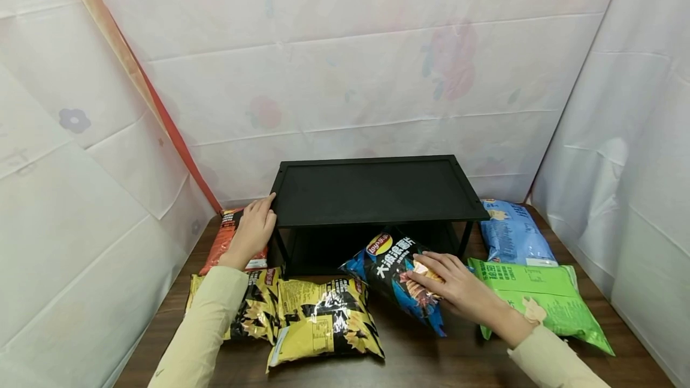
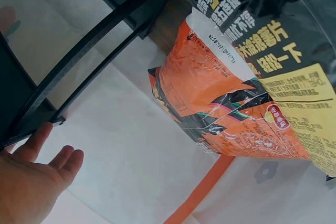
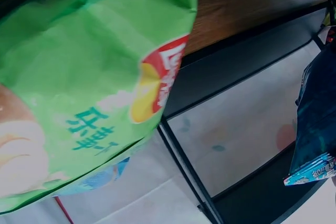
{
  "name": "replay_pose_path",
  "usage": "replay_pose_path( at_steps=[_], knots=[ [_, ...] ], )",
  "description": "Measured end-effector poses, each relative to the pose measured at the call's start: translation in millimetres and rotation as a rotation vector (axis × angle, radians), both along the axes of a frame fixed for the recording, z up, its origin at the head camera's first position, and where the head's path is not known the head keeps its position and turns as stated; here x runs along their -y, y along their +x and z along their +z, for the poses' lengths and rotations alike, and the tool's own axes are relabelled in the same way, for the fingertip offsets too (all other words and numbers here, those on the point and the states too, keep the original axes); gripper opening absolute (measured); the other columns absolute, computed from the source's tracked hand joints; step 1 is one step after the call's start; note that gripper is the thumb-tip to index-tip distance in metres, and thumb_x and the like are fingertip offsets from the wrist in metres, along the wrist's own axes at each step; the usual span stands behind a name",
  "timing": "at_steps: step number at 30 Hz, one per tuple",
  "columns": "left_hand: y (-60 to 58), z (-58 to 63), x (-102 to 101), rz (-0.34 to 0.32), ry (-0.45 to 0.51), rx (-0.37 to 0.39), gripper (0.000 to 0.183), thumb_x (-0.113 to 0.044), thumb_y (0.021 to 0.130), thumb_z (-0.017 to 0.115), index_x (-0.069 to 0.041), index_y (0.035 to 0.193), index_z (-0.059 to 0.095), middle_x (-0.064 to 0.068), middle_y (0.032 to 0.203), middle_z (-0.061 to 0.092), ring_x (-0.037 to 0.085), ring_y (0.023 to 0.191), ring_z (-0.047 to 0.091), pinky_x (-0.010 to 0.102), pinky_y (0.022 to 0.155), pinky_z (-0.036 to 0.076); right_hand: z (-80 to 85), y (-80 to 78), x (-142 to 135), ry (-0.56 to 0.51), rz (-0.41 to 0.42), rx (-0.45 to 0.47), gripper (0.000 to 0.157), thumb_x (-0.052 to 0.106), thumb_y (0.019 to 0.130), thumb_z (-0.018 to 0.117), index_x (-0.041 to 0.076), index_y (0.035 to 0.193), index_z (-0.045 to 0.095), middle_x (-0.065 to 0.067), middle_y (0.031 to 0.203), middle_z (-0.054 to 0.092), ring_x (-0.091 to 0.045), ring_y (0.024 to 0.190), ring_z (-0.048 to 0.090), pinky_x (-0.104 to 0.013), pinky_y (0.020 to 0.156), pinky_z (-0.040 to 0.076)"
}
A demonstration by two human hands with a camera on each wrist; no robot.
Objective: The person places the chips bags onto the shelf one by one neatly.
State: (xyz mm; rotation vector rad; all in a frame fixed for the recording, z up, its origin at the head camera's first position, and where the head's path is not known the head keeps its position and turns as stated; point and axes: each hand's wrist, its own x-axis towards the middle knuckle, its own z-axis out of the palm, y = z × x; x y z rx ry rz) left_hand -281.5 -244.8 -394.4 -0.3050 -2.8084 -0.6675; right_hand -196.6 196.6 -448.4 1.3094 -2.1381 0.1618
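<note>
My right hand grips a black and blue bag of chips, tilted at the front opening of a low black two-tier shelf. In the right wrist view, part of this chip bag shows at the right edge, while the fingers on it are out of sight. My left hand touches the left edge of the shelf's top board. The left wrist view shows this hand with loosely extended fingers against the black frame.
Two yellow and black chip bags lie front left, with a red-orange bag behind them. At the right are a green bag and a blue bag. White printed cloth encloses the brown wooden table.
</note>
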Motion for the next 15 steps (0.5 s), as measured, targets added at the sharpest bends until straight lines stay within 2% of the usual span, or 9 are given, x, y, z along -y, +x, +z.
replay_pose_path(
  at_steps=[5, 10, 15],
  knots=[
    [0.1, 0.1, 0.5, -0.001, -0.001, -0.001, 0.051, -0.028, 0.099, 0.02, -0.01, 0.146, 0.023, 0.021, 0.144, 0.031, 0.044, 0.133, 0.021, 0.061, 0.106, 0.017, 4.3, 1.5, 5.7, -0.02, 0.031, 0.028, 0.05, 0.023, 0.097, 0.017, 0.015, 0.136, 0.046, -0.014, 0.135, 0.047, -0.029, 0.119, 0.046, -0.042, 0.091, 0.041],
    [-0.5, -0.1, 0.8, -0.001, -0.003, 0.003, 0.051, -0.029, 0.099, 0.02, -0.01, 0.146, 0.023, 0.02, 0.144, 0.031, 0.044, 0.133, 0.021, 0.061, 0.106, 0.017, 7.0, 2.2, 10.5, -0.035, 0.055, 0.048, 0.048, 0.018, 0.095, 0.021, 0.014, 0.136, 0.045, -0.013, 0.136, 0.046, -0.028, 0.12, 0.045, -0.042, 0.092, 0.04],
    [-1.2, -0.7, 2.1, 0.001, -0.007, -0.003, 0.051, -0.028, 0.099, 0.02, -0.01, 0.146, 0.023, 0.021, 0.144, 0.031, 0.044, 0.133, 0.021, 0.061, 0.106, 0.017, 9.7, 3.0, 16.0, -0.051, 0.08, 0.059, 0.051, 0.017, 0.094, 0.018, 0.014, 0.136, 0.045, -0.013, 0.137, 0.045, -0.027, 0.121, 0.044, -0.041, 0.091, 0.042]
  ],
)
